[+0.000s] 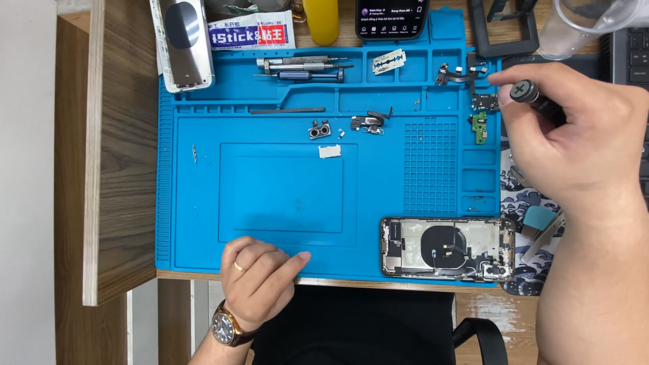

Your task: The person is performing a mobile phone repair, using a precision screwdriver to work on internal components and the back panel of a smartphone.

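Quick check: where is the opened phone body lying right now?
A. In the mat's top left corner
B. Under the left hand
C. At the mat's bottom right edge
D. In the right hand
C: the opened phone body lies at the bottom right edge of the blue mat, apart from both hands.

A wooden desk (122, 169) with a brown grain top carries a large blue silicone repair mat (196, 223) with moulded compartments along its upper edge. Directly on the desk beyond the mat lie a white packet with red and blue print (251, 32), a yellow cylindrical container (321, 19), a black smartphone with a lit screen (392, 17) and a black rectangular frame (503, 30). At the right sit a clear plastic cup (585, 23), a dark keyboard (632, 51) and a patterned cloth (524, 196).
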